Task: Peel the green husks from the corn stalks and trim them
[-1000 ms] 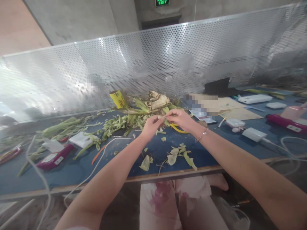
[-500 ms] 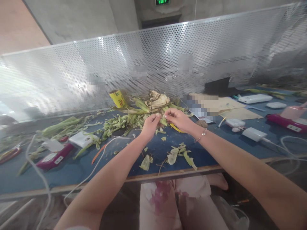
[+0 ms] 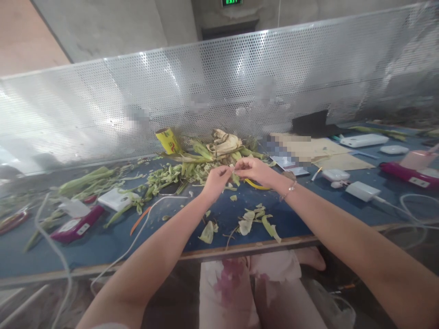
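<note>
My left hand (image 3: 216, 180) and my right hand (image 3: 254, 170) meet over the blue table, fingertips pinched close together. Between them shows a small pale-green piece of husk (image 3: 234, 179), partly covered by the fingers. Just behind and left of the hands spreads a heap of green, twisted husk strips (image 3: 164, 177). Dry, pale-brown husks (image 3: 224, 144) lie on longer green leaves at the back. A yellow ring-like object (image 3: 255, 185) is partly under my right hand. Nearer to me are loose husk scraps (image 3: 247, 224).
A perforated metal screen (image 3: 219, 87) closes off the back, with a yellow cardboard tube (image 3: 168, 140) before it. Left are a purple device (image 3: 78, 225), a white box (image 3: 116, 199) and a cable (image 3: 139, 233). Brown paper (image 3: 345, 161) and white chargers (image 3: 363, 191) lie right.
My fingertips have drawn closer together around the small husk piece. My left hand has turned slightly inward; the things on the table stay in place.
</note>
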A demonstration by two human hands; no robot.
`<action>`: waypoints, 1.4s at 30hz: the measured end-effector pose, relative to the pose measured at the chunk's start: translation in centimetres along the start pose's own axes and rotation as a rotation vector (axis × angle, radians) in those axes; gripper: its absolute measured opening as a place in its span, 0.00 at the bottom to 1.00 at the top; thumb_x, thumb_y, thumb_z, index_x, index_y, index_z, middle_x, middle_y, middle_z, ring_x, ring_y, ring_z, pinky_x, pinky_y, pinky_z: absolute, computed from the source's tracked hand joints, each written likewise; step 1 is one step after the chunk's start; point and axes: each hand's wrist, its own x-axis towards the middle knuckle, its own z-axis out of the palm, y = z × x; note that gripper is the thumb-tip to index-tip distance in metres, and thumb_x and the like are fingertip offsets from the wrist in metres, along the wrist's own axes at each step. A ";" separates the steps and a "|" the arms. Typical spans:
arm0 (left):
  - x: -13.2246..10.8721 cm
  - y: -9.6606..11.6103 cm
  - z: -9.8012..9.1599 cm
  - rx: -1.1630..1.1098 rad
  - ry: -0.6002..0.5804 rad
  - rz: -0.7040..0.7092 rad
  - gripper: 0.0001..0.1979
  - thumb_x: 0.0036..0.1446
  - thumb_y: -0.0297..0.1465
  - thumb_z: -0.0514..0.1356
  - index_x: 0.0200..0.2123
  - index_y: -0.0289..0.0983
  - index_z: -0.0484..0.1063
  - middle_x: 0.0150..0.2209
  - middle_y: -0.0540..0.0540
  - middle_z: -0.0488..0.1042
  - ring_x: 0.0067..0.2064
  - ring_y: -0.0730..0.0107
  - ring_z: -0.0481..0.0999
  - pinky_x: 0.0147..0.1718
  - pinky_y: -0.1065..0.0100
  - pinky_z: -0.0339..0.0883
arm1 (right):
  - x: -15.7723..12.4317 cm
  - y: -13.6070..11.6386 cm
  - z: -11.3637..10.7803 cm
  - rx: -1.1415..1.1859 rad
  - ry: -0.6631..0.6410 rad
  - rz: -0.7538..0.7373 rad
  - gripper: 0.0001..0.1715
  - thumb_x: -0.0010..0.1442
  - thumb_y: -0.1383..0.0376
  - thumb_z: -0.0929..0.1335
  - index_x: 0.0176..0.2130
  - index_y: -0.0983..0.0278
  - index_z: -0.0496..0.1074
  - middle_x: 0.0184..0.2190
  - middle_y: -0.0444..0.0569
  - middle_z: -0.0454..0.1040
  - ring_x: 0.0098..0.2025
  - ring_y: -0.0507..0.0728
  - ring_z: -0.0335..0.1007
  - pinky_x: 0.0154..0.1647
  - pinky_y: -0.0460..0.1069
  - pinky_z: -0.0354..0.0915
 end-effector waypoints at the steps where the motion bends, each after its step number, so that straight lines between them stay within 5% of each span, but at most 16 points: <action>1: 0.0 -0.1 0.0 0.019 -0.004 0.002 0.16 0.49 0.42 0.57 0.27 0.35 0.72 0.20 0.50 0.69 0.23 0.76 0.65 0.24 0.73 0.59 | 0.0 0.0 -0.1 -0.023 0.006 -0.007 0.11 0.47 0.61 0.70 0.30 0.65 0.67 0.25 0.44 0.68 0.27 0.50 0.65 0.31 0.48 0.63; 8: -0.1 0.3 0.4 0.049 0.016 -0.018 0.13 0.48 0.39 0.58 0.26 0.34 0.67 0.22 0.51 0.69 0.23 0.76 0.68 0.25 0.73 0.60 | -0.2 -0.5 -0.4 -0.226 0.004 0.003 0.06 0.48 0.64 0.68 0.29 0.64 0.68 0.23 0.44 0.71 0.26 0.52 0.68 0.30 0.49 0.63; 25: 0.0 0.0 0.3 -0.010 0.046 -0.001 0.12 0.48 0.38 0.59 0.27 0.34 0.68 0.20 0.51 0.68 0.23 0.78 0.65 0.25 0.74 0.58 | -0.2 -0.4 -0.8 -0.248 -0.074 -0.069 0.08 0.51 0.61 0.65 0.30 0.64 0.65 0.25 0.43 0.68 0.28 0.50 0.65 0.32 0.47 0.61; 42: -1.0 1.7 1.3 -0.439 0.005 -0.249 0.11 0.43 0.32 0.65 0.25 0.31 0.67 0.22 0.49 0.71 0.25 0.78 0.71 0.31 0.73 0.66 | -0.1 -0.3 -0.8 -0.363 0.005 0.050 0.04 0.42 0.67 0.63 0.25 0.64 0.61 0.21 0.40 0.64 0.23 0.49 0.59 0.25 0.44 0.54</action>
